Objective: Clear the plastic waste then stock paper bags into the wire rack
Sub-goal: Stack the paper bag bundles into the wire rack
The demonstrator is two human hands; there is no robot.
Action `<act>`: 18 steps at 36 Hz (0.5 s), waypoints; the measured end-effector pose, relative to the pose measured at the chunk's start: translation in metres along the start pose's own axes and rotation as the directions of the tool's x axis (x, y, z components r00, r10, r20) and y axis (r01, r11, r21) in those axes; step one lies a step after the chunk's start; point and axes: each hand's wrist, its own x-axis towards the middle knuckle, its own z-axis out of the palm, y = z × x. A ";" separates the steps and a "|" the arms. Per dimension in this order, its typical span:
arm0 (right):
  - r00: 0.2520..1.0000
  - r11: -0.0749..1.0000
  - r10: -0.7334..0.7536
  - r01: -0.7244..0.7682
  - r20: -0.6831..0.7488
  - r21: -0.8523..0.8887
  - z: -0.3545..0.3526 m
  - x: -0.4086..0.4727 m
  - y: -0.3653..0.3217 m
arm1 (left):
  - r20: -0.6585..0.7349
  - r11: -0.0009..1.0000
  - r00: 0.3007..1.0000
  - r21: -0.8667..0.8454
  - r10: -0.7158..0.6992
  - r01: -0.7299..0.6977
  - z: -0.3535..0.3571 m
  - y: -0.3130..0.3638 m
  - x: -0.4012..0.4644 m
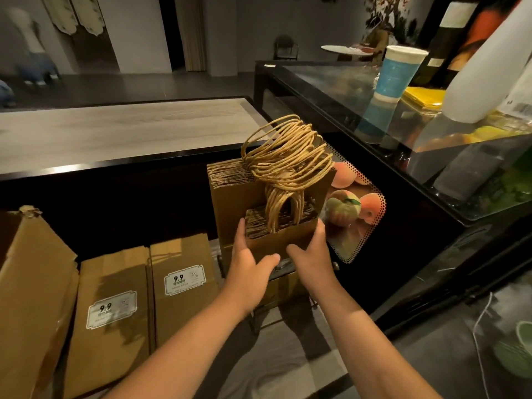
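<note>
Brown paper bags [280,236] with twine handles [285,165] stand packed in the wire rack [273,286], and the left hand [249,264] and right hand [312,249] squeeze the front bundle from both sides. Two big bags [144,306] stand just left, with a black glass counter [403,174] close on the right.

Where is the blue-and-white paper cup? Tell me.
In the head view, upper right: the paper cup stands on the glass counter, beside a yellow pad.
</note>
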 end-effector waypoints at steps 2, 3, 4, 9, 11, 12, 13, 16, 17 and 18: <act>1.000 1.000 0.001 0.000 -0.021 0.031 0.003 0.002 0.000 | 0.001 0.991 1.000 -0.131 -0.028 0.028 0.005 0.005 0.001; 0.999 0.999 0.000 0.001 -0.033 0.040 0.003 0.002 0.002 | 0.000 0.985 0.999 -0.170 -0.033 0.033 0.006 0.007 0.000; 1.000 0.999 -0.007 0.009 -0.029 0.041 0.002 0.002 0.003 | 0.003 0.981 0.999 -0.192 -0.043 0.043 0.005 0.006 0.000; 1.000 0.999 0.007 -0.007 0.008 -0.048 0.003 0.003 0.009 | -0.054 0.995 0.997 -0.089 -0.046 0.041 0.007 -0.006 0.001; 1.000 0.998 0.029 -0.030 -0.009 -0.055 0.004 0.007 0.010 | -0.088 0.998 0.995 -0.047 -0.037 0.033 0.008 -0.007 0.003; 0.999 0.998 0.040 -0.040 -0.012 -0.042 0.004 0.008 0.011 | -0.097 0.999 0.995 -0.031 -0.032 0.029 0.007 -0.008 0.004; 0.999 0.998 0.049 -0.049 -0.013 -0.033 0.003 0.008 0.011 | -0.098 1.000 0.995 -0.008 -0.027 0.026 0.006 -0.009 0.004; 0.999 1.000 0.001 -0.001 -0.054 0.002 0.001 -0.004 0.008 | -0.096 0.998 0.995 0.068 -0.004 0.011 0.000 -0.011 -0.001; 0.996 0.999 -0.015 0.018 -0.089 0.027 0.001 -0.009 0.007 | -0.094 0.997 0.996 0.078 0.002 0.006 -0.003 -0.011 -0.004; 0.990 0.998 -0.028 0.035 -0.136 0.048 0.002 -0.015 0.006 | -0.092 0.997 0.996 0.073 0.007 0.000 -0.007 -0.012 -0.008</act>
